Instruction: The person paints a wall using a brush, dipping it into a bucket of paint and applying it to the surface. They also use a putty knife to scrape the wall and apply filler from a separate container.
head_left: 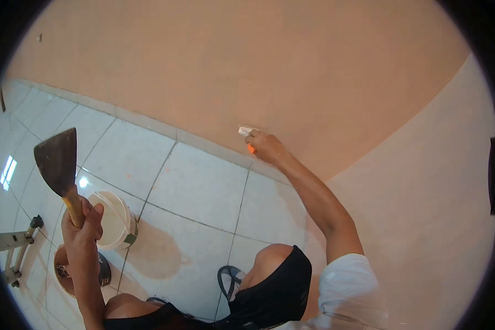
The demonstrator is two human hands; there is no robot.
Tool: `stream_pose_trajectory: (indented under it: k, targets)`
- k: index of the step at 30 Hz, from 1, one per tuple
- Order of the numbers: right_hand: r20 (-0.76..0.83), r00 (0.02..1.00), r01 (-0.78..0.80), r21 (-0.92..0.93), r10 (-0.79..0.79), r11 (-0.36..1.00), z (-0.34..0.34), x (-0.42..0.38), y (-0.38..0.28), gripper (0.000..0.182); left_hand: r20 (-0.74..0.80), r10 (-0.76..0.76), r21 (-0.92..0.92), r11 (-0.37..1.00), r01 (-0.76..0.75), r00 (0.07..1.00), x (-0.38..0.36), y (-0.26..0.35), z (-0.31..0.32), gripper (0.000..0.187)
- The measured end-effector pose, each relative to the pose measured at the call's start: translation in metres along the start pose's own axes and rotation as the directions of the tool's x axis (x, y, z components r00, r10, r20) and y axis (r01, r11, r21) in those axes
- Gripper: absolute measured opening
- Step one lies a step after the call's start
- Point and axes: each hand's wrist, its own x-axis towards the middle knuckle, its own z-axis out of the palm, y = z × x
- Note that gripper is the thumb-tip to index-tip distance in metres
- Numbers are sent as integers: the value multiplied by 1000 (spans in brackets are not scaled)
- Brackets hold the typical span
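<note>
My left hand (pixel 82 220) is closed round the yellowish handle of a wide putty knife (pixel 58 161), its dark blade raised over the tiled floor. At the lower part of the peach wall (pixel 291 71), my right hand (pixel 267 147) grips a smaller putty knife (pixel 251 148) with an orange handle. Its pale blade end meets the wall just above the baseboard, with a whitish patch there. My fingers hide most of this tool.
A white bucket (pixel 113 220) stands beside my left hand, with a second brown-lined bucket (pixel 66 269) behind my forearm. Ladder feet (pixel 25 242) rest at the left. A baseboard (pixel 148 121) runs along the wall, and a pale wall (pixel 423 220) meets it at right.
</note>
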Motion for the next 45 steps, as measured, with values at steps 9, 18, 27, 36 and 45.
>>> stream_pose_trajectory:
  k: [9,18,27,36,45]
  targets:
    - [-571,762,-18,-489,-305,872,-354,109,50,23,5,-38,-50,998,38,999,14,-6,13,24]
    - [-85,973,136,-535,-214,834,-150,95,7,14,22,-78,-60,995,79,997,14,-4,23,24]
    - [-473,880,-41,-176,-48,984,-369,148,36,11,14,-62,-36,997,62,998,20,-9,17,23]
    - [-180,979,-53,-666,-92,744,-231,155,48,18,47,-62,-91,994,66,997,19,-8,16,24]
    - [-243,969,-53,6,53,999,-312,153,20,21,58,-85,-94,992,90,995,19,-3,8,26]
